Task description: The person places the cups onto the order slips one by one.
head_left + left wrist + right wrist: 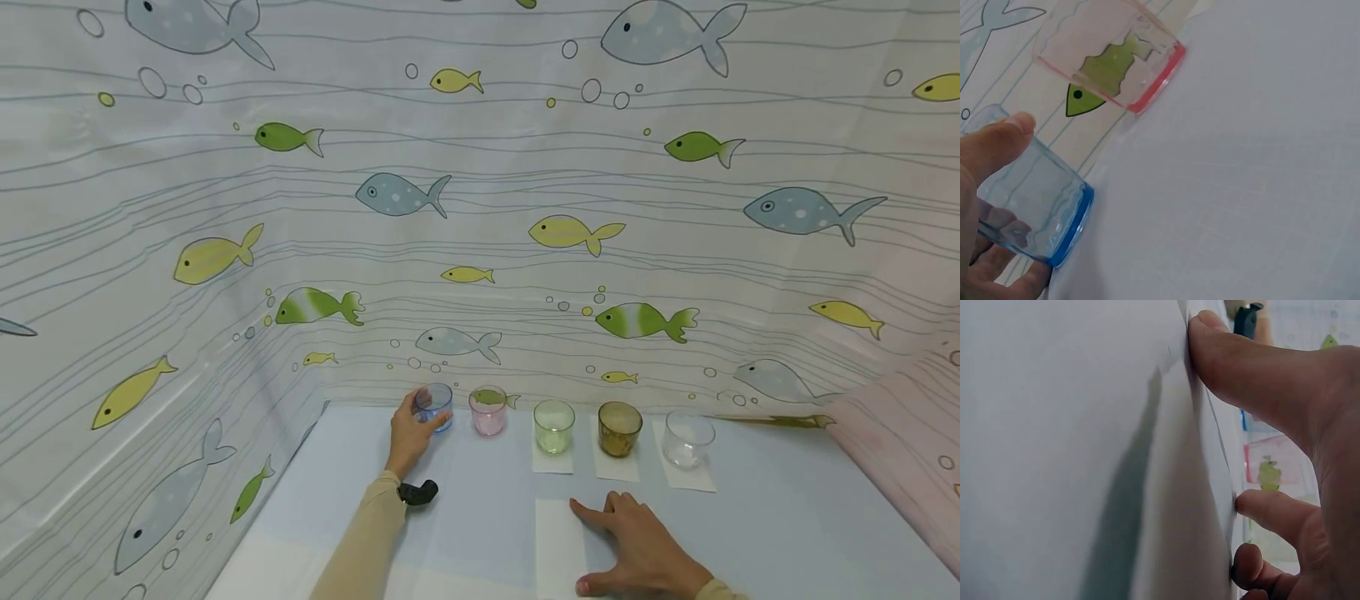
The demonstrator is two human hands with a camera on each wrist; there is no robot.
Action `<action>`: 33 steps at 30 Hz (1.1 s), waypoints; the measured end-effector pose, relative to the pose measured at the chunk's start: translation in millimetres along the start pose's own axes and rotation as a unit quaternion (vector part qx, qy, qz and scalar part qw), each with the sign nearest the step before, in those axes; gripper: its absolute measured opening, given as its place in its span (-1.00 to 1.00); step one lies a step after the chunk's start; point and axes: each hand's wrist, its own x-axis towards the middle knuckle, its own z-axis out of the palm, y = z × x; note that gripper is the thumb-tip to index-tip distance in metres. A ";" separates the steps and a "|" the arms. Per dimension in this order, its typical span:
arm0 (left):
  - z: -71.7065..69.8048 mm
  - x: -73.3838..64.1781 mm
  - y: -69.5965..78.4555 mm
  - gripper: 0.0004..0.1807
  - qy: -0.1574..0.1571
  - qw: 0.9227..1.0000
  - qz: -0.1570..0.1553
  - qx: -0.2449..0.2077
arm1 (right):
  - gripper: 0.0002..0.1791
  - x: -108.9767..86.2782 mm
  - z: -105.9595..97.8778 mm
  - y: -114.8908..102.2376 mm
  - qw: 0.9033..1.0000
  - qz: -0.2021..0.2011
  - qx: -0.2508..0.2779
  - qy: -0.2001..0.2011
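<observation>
Along the back of the pale flat counter (480, 508), before the white fish-printed sheet (510, 321), stand, left to right, a blue see-through cup (435, 403) between the left hand's (410, 437) thumb and fingers, a pink see-through cup (489, 417), a green see-through cup (554, 433), an amber see-through cup (620, 433) and a colourless see-through cup (686, 446). The three rightmost each stand on white rectangular paper (552, 464). Nearer the front, before the green cup, lies a white oblong paper strip (558, 546), the right hand (643, 550) at its right edge.
</observation>
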 end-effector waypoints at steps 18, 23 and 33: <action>-5.3 3.5 -3.1 -0.08 -0.035 0.999 -0.029 -0.020 | 0.13 0.4 1.2 3.4 0.998 0.039 0.033 -0.041; -7.6 0.2 -0.4 -0.05 -0.049 0.997 -0.049 -0.035 | 0.13 -2.0 -0.4 5.1 0.996 0.054 0.052 -0.058; -20.7 -11.4 19.9 -0.16 -0.067 0.997 -0.019 -0.040 | 0.14 1.2 -0.4 5.4 0.993 0.068 0.067 -0.067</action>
